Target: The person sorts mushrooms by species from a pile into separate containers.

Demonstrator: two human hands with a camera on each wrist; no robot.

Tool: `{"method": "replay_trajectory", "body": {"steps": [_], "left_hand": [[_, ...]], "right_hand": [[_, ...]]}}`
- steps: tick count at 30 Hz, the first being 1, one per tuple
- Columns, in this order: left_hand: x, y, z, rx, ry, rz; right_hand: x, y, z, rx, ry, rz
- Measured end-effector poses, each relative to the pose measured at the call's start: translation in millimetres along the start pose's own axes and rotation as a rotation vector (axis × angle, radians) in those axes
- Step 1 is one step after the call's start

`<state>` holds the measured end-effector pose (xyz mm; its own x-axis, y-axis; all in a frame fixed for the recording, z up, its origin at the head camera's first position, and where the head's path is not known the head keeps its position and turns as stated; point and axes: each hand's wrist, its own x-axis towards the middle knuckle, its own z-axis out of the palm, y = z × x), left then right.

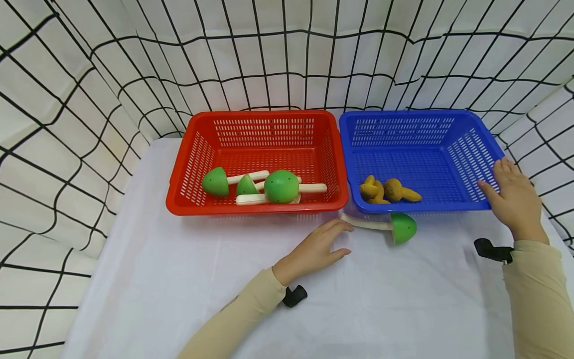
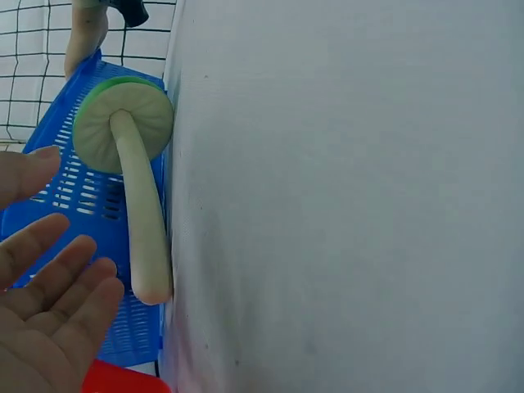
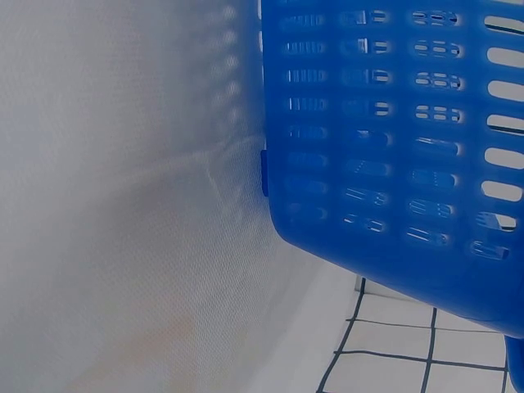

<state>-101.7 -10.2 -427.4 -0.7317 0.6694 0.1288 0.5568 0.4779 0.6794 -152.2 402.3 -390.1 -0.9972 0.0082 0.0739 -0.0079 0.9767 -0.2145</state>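
A toy mushroom (image 1: 403, 228) with a green cap and pale stem lies on the white cloth against the front of the blue basket (image 1: 417, 205). My left hand (image 1: 313, 252) is beside the end of its stem, fingers spread and thumb apart. In the left wrist view, the cap's pale underside and the curved stem (image 2: 143, 221) show just past those fingertips, with nothing in the palm. My right hand (image 1: 515, 202) rests at the blue basket's front right corner, its fingers along the rim and thumb over the inner side. The right wrist view shows only the basket's slotted wall (image 3: 368, 180).
Several green-capped mushrooms (image 1: 281, 187) lie in a red basket (image 1: 256, 208) at the left, close beside the blue one. Small yellow-brown mushrooms (image 1: 393, 190) sit in the blue basket's front left. Black wire mesh (image 1: 287, 55) over white cloth rises behind and at both sides.
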Motion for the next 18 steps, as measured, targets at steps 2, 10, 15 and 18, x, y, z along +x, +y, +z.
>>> {"method": "replay_trajectory", "body": {"steps": [2, 10, 15, 18], "left_hand": [[4.4, -2.6, 2.4, 0.012, 0.007, -0.022], [22.2, -11.7, 10.2, 0.066, 0.008, -0.077], [26.0, -12.4, 13.4, 0.131, -0.001, -0.085], [26.2, -10.7, 14.1, 0.188, 0.025, -0.062]], "right_hand": [[0.2, 0.1, -0.1, -0.002, -0.002, -0.001], [-0.8, 0.7, 0.3, -0.007, -0.007, 0.009], [-1.1, 0.7, 1.1, -0.006, -0.002, 0.008], [-0.9, 0.7, 1.3, -0.005, 0.001, 0.005]]}}
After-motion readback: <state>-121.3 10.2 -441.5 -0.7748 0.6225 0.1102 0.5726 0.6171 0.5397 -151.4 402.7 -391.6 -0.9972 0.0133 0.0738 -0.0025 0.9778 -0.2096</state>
